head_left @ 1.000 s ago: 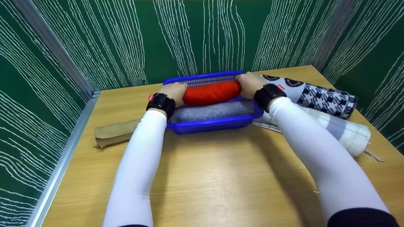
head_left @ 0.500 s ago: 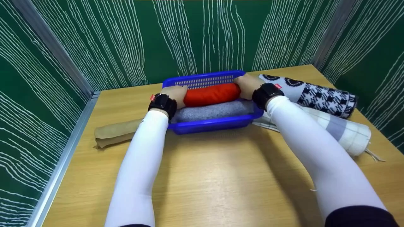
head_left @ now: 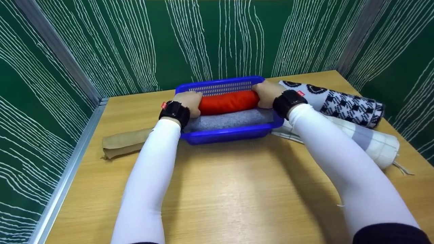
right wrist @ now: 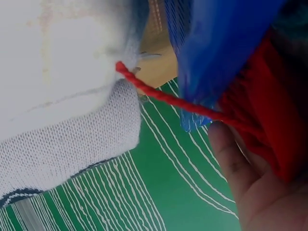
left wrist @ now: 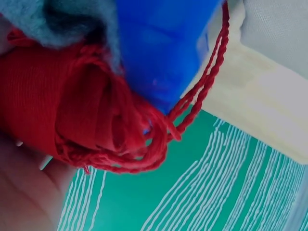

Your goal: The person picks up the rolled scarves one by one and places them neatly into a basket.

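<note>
A rolled red scarf [head_left: 229, 102] with twisted fringe lies across the blue plastic basket [head_left: 230, 133], just behind a grey rolled cloth [head_left: 232, 120] in the same basket. My left hand [head_left: 190, 101] grips the scarf's left end. At its right end my right hand [head_left: 268, 92] holds it, near the basket's back right corner. Red fringe loops [left wrist: 139, 149] hang past the roll's end in the left wrist view, beside the basket wall. One red cord [right wrist: 168, 98] sticks out over the basket edge in the right wrist view. The fingers' undersides are partly hidden by the roll.
To the basket's left lies a tan rolled cloth [head_left: 127, 142], partly behind my left arm. A black-and-white patterned knit roll [head_left: 349, 105] and a white fringed roll [head_left: 376, 142] lie at the right. Green walls [head_left: 234, 40] with white lines enclose the wooden table [head_left: 220, 189].
The red scarf has settled slightly lower in the basket, with both hands still gripping its ends. My left hand has shifted slightly right. The basket and the other rolls stay in place.
</note>
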`<state>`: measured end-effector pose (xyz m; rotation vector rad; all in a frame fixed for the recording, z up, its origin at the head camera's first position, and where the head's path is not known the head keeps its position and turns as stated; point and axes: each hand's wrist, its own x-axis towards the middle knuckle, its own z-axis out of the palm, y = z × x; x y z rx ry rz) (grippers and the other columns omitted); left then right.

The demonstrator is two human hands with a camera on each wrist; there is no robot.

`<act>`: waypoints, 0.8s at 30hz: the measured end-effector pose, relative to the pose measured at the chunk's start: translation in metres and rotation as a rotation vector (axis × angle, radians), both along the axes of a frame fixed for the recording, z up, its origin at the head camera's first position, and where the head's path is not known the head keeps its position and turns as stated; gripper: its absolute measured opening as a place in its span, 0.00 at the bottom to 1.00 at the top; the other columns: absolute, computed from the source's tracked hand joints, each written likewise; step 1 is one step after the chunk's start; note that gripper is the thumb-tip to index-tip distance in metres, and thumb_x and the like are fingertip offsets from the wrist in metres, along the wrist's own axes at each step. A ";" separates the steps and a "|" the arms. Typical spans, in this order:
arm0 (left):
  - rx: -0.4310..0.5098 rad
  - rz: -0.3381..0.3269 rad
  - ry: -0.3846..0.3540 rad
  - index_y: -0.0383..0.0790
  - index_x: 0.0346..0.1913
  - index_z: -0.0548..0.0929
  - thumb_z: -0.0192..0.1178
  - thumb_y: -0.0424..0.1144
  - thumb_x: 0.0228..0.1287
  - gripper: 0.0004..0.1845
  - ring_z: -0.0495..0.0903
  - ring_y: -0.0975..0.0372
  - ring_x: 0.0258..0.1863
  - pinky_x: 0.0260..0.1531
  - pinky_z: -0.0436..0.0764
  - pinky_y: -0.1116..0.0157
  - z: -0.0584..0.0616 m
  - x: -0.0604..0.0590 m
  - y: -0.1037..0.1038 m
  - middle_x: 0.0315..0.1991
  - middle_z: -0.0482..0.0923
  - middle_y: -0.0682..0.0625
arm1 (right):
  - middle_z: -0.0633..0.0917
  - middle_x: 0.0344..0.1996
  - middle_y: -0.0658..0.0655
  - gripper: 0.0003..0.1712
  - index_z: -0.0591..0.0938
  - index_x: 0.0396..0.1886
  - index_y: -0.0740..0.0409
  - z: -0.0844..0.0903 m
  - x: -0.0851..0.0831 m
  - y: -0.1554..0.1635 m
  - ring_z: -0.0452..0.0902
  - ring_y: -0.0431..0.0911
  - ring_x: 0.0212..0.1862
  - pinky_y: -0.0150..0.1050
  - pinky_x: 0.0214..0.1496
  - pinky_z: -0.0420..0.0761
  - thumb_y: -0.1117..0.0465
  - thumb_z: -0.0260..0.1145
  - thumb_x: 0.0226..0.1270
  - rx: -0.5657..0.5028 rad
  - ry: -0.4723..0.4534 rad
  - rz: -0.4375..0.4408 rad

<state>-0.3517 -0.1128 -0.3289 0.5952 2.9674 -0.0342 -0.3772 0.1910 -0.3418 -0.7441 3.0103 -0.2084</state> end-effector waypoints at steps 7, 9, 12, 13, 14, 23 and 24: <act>-0.011 -0.043 0.097 0.34 0.54 0.86 0.68 0.32 0.61 0.17 0.86 0.44 0.56 0.58 0.84 0.45 0.002 -0.002 -0.002 0.55 0.88 0.38 | 0.85 0.41 0.64 0.17 0.84 0.46 0.65 0.007 0.005 -0.001 0.78 0.57 0.41 0.53 0.42 0.78 0.69 0.67 0.54 0.036 0.008 0.006; -0.015 -0.048 0.125 0.34 0.52 0.87 0.68 0.31 0.61 0.15 0.87 0.44 0.55 0.57 0.85 0.45 0.001 -0.004 -0.002 0.53 0.89 0.38 | 0.84 0.39 0.63 0.15 0.84 0.44 0.65 0.008 0.005 -0.001 0.78 0.56 0.39 0.51 0.40 0.77 0.68 0.67 0.55 0.044 0.003 0.005; -0.024 -0.047 0.148 0.34 0.50 0.89 0.68 0.30 0.62 0.14 0.88 0.43 0.54 0.56 0.86 0.43 -0.002 -0.006 -0.001 0.53 0.90 0.38 | 0.85 0.42 0.65 0.15 0.83 0.46 0.65 0.006 0.003 -0.003 0.79 0.58 0.43 0.54 0.44 0.79 0.67 0.67 0.57 0.052 -0.006 -0.002; -0.029 -0.047 0.153 0.34 0.50 0.89 0.67 0.30 0.62 0.13 0.89 0.42 0.54 0.56 0.86 0.43 -0.003 -0.007 -0.001 0.52 0.90 0.37 | 0.86 0.44 0.67 0.16 0.83 0.47 0.66 0.004 0.001 -0.003 0.80 0.59 0.45 0.56 0.47 0.80 0.68 0.67 0.58 0.052 -0.004 -0.003; -0.035 -0.045 0.154 0.34 0.50 0.89 0.67 0.30 0.63 0.13 0.89 0.42 0.54 0.56 0.87 0.42 -0.005 -0.008 0.000 0.52 0.90 0.37 | 0.86 0.46 0.68 0.16 0.83 0.48 0.67 0.001 0.000 -0.003 0.81 0.60 0.46 0.57 0.49 0.81 0.68 0.67 0.58 0.052 -0.002 -0.003; -0.119 0.013 0.052 0.33 0.59 0.86 0.60 0.31 0.72 0.16 0.87 0.43 0.60 0.60 0.87 0.41 -0.013 -0.007 0.009 0.60 0.88 0.36 | 0.89 0.42 0.69 0.13 0.84 0.46 0.66 -0.013 -0.012 -0.003 0.86 0.62 0.44 0.61 0.49 0.85 0.73 0.66 0.60 0.083 0.002 0.014; -0.115 0.017 0.042 0.33 0.60 0.85 0.60 0.31 0.73 0.16 0.87 0.43 0.61 0.61 0.86 0.41 -0.012 -0.006 0.009 0.60 0.87 0.35 | 0.89 0.43 0.69 0.13 0.85 0.47 0.66 -0.012 -0.012 -0.003 0.86 0.63 0.45 0.61 0.50 0.85 0.72 0.66 0.61 0.087 -0.005 0.013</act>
